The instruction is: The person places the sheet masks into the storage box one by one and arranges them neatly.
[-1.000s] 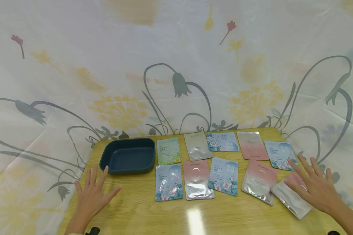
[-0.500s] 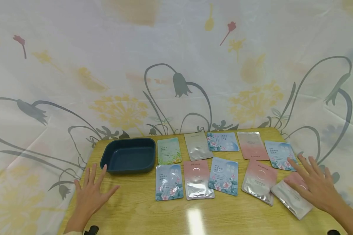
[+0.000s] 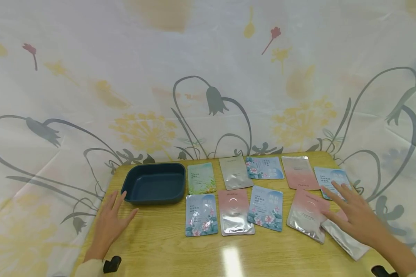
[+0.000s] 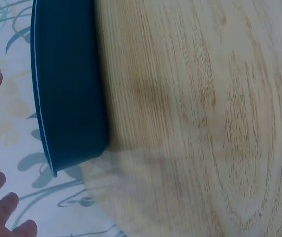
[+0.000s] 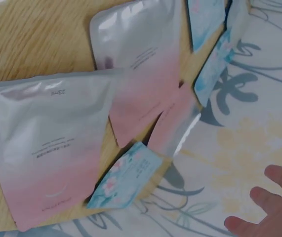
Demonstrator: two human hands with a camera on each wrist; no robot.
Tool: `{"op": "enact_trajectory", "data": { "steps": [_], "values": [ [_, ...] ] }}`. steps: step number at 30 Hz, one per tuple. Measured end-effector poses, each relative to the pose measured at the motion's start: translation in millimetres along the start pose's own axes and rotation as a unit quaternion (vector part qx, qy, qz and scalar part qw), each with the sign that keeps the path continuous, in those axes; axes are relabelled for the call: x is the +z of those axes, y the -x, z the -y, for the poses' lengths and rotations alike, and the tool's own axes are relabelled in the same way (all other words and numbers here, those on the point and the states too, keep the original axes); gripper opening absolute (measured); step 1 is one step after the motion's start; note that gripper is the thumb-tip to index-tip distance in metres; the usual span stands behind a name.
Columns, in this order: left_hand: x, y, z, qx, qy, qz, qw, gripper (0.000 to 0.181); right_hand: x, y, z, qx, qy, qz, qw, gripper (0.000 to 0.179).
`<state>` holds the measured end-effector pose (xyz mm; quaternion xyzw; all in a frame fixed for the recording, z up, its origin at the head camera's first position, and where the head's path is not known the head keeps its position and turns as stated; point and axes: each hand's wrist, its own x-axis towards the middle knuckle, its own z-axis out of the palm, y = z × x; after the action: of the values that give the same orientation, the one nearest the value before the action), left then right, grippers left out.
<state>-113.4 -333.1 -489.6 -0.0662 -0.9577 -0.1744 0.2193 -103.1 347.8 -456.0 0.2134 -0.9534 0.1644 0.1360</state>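
In the head view, my left hand (image 3: 110, 224) has its fingers spread just in front of the dark blue tray (image 3: 154, 201), holding nothing. The left wrist view shows the tray's side (image 4: 69, 89) apart from those fingers. My right hand (image 3: 357, 219) reaches over the right-hand sachets with loosely spread fingers, also holding nothing. Beneath it lies a pink-and-silver face mask sachet (image 3: 346, 239), partly hidden. Close by are another pink-and-silver sachet (image 3: 308, 216) and a blue floral sachet (image 3: 334, 177), its lower corner near my fingertips.
Across the wooden table (image 3: 166, 250) lie several more flat sachets: a green one (image 3: 201, 179), a silver one (image 3: 235, 173), blue floral ones (image 3: 201, 214) and pink ones (image 3: 236, 211). A flower-printed cloth (image 3: 142, 77) hangs behind the table.
My right hand has moved left, further over the pink-and-silver sachets. My left hand has turned and shifted slightly right. Tray and sachets stay in place; the head view has shifted a little.
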Motion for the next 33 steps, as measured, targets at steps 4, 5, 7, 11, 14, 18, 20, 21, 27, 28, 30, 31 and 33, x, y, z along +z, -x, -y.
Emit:
{"op": "enact_trajectory", "data": {
  "steps": [4,5,7,11,14,18,20,21,27,28,30,31,33],
  "values": [
    [5.6,-3.4,5.0,-0.006,0.028,-0.007,0.9996,0.067,5.8,-9.7,5.0,-0.017,-0.023,-0.009,0.9996,0.068],
    [7.2,-4.3,6.3,-0.004,0.030,-0.007,0.9995,0.065,7.2,-12.3,6.4,-0.014,-0.029,-0.004,0.9995,0.067],
    [10.6,-5.7,8.7,-0.002,0.031,-0.007,0.9995,0.062,10.7,-17.0,9.3,-0.007,-0.047,0.007,0.9989,0.065],
    [18.0,-8.7,13.4,0.013,0.033,-0.017,0.9992,0.057,17.6,-24.8,13.6,0.017,-0.073,0.033,0.9967,0.062],
    [24.8,-10.6,16.7,0.030,0.035,-0.029,0.9985,0.053,23.5,-28.6,15.1,0.023,-0.094,0.036,0.9947,0.060],
    [35.7,-12.3,22.1,0.047,0.032,-0.044,0.9974,0.047,34.1,-33.9,14.1,0.008,-0.109,0.020,0.9939,0.058],
    [40.5,-12.9,24.7,0.055,0.030,-0.053,0.9966,0.044,40.0,-37.4,12.9,0.001,-0.110,0.016,0.9938,0.055],
    [42.7,-13.2,26.0,0.060,0.029,-0.058,0.9961,0.042,43.0,-39.3,12.2,0.000,-0.111,0.016,0.9937,0.054],
    [47.9,-14.5,29.0,0.092,0.024,-0.098,0.9907,0.033,59.9,-55.2,6.7,-0.003,-0.122,0.023,0.9922,0.048],
    [48.0,-15.0,28.9,0.098,0.023,-0.103,0.9896,0.032,62.7,-58.3,5.5,-0.001,-0.126,0.025,0.9917,0.048],
    [48.2,-16.4,28.4,0.108,0.022,-0.107,0.9881,0.033,69.0,-63.3,2.5,0.006,-0.130,0.030,0.9910,0.048],
    [48.7,-17.3,27.9,0.114,0.020,-0.107,0.9876,0.033,72.3,-65.2,1.0,0.010,-0.134,0.031,0.9905,0.048],
    [50.5,-19.1,27.4,0.123,0.017,-0.102,0.9871,0.033,78.3,-68.2,-2.0,0.023,-0.142,0.042,0.9888,0.050]
  ]
}}
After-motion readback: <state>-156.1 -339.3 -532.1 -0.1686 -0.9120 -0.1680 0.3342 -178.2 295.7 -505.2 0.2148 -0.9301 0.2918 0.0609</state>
